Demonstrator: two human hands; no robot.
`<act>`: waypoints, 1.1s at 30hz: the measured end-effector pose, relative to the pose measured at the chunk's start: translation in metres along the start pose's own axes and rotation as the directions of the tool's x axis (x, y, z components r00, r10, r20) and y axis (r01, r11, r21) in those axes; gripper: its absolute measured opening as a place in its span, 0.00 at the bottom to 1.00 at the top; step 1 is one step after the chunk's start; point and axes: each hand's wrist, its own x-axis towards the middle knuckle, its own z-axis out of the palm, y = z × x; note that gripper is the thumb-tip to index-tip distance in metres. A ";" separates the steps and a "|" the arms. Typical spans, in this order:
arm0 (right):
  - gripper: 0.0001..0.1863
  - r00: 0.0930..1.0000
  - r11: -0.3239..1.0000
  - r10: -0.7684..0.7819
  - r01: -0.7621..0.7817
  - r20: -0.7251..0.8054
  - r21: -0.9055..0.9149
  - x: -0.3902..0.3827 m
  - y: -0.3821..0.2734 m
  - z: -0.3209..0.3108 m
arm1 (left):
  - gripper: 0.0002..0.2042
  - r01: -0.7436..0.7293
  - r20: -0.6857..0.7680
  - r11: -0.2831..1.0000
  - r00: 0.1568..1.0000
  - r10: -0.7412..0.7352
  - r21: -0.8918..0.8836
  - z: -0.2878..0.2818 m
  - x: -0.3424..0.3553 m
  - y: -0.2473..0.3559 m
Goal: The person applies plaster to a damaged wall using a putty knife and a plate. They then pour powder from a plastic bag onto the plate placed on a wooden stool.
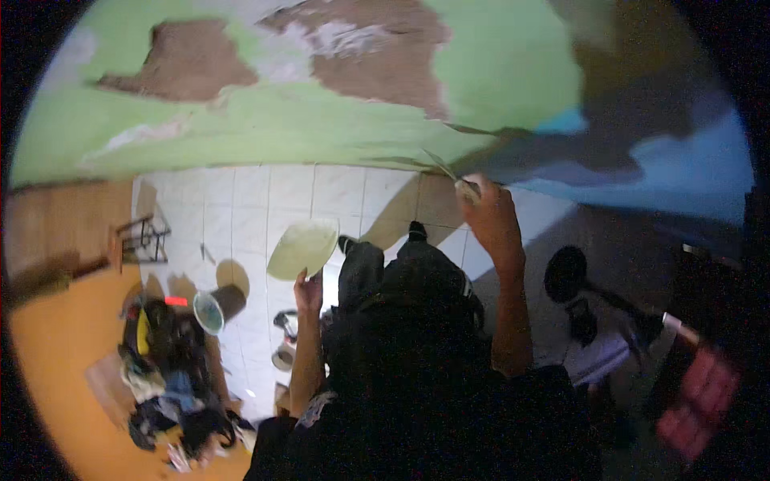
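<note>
My left hand point(308, 290) grips the near edge of a pale yellow-green flat sheet or board point(303, 250), held out over the floor to the left of my legs. In my raised right hand point(492, 220) is a scraper, its thin blade point(437, 163) pointing up and left toward the wall. The fingers are closed round its handle. Ahead stands a light-green wall point(505, 64) with brown bare patches point(196, 60) and whitish spots where the paint is gone. Whether the blade touches the wall I cannot tell.
On the white tiled floor point(293, 192) at left stand a bucket point(210, 313) and a small dark-framed stool point(144, 240). Behind them lies a heap of bags and cloths point(172, 377). A dark round-based stand point(566, 274) is at right, near a red object point(702, 401).
</note>
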 end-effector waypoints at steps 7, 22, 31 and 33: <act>0.19 0.890 0.998 -0.016 -0.012 0.456 0.059 0.005 0.013 0.066 | 0.23 -0.181 -0.001 0.983 0.983 0.181 0.001 -0.009 -0.001 0.011; 0.14 0.448 0.956 -0.252 0.252 0.858 0.150 -0.013 -0.287 0.237 | 0.26 -0.512 -0.291 0.831 0.846 0.446 -0.217 -0.110 -0.075 0.137; 0.14 -0.087 0.922 -0.193 0.324 0.977 0.211 -0.129 -0.458 0.407 | 0.26 -0.696 -0.603 0.680 0.651 0.462 -0.231 -0.212 -0.177 0.204; 0.13 -0.140 0.847 -0.158 0.490 0.977 0.207 -0.149 -0.475 0.451 | 0.26 -0.753 -0.659 0.608 0.593 0.462 -0.251 -0.225 -0.199 0.196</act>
